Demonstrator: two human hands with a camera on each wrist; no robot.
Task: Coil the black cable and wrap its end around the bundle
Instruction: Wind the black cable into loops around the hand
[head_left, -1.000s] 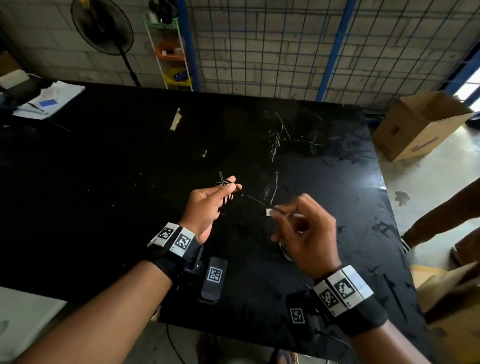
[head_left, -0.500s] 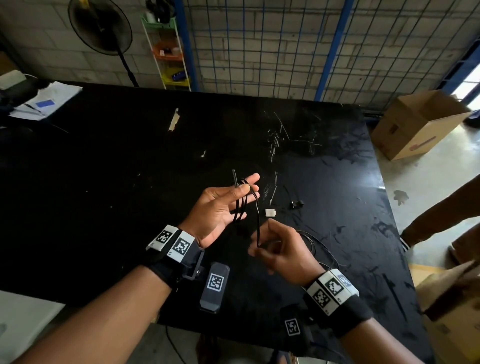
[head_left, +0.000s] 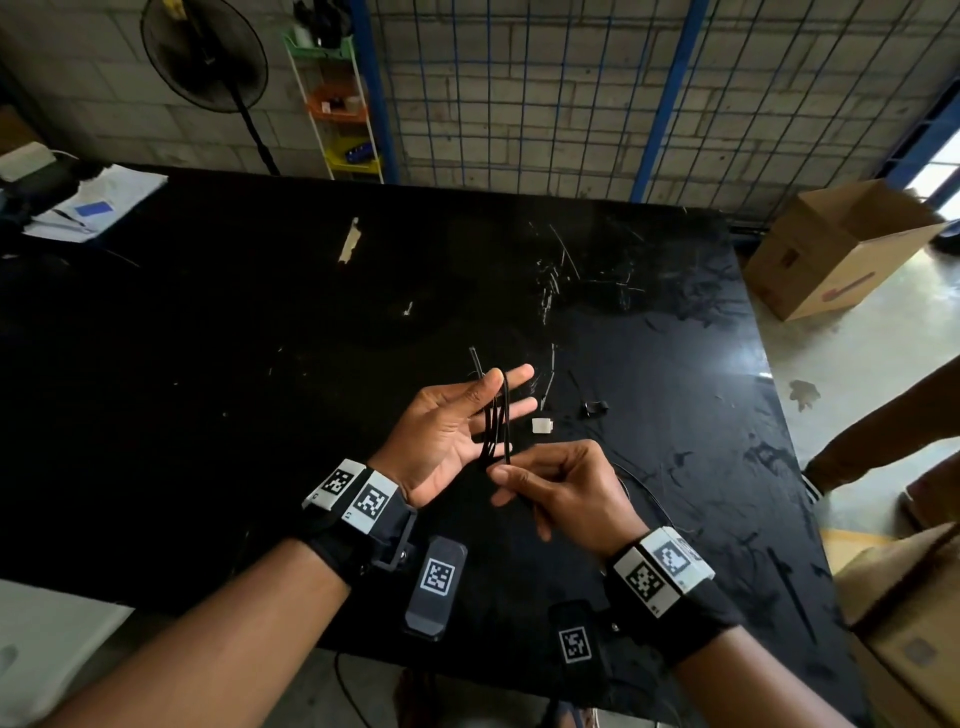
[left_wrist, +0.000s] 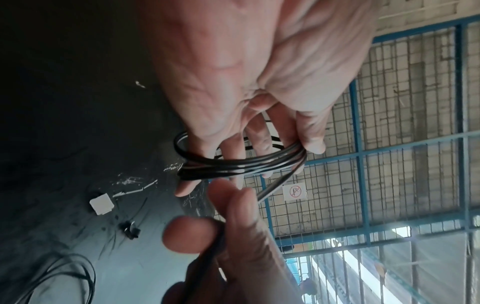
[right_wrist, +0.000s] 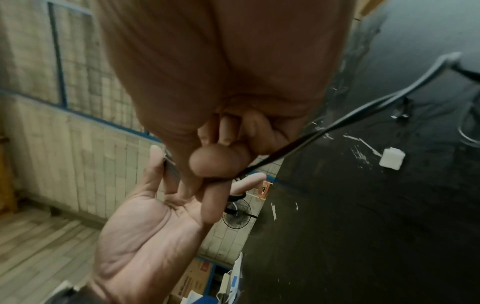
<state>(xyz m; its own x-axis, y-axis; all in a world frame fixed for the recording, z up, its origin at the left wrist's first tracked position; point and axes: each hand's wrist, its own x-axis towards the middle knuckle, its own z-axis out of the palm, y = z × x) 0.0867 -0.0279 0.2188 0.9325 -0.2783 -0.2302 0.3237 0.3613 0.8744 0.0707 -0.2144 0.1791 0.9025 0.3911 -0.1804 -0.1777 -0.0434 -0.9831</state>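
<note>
Much of the thin black rubber-sheathed cable (head_left: 497, 421) is hard to follow against the glossy, scratched black tabletop (head_left: 260, 338): its slack runs from the right hand toward the near right, where it fades into the dark surface, and the far end cannot be made out. In the right wrist view the palm fills the upper frame and hides most of the coil; in the left wrist view the lower part of the right hand is cut off by the frame edge. The left hand (head_left: 452, 431) is held above the tabletop, palm up, fingers straight and spread, an opened grip with several loops of the cable wound round the fingers; the thumb lies against the loops at the top, and a short stub of cable sticks up past it. The loops lie close together, thin and shiny, forming a flattened oval. The right hand (head_left: 558, 488), just beside the left and touching the coil's lower end, pinches a strand between thumb and forefinger, its grip clenched on the cable. A small white square block (head_left: 541, 425) and a small black clip (head_left: 595, 408) lie on the tabletop just beyond the hands.
</note>
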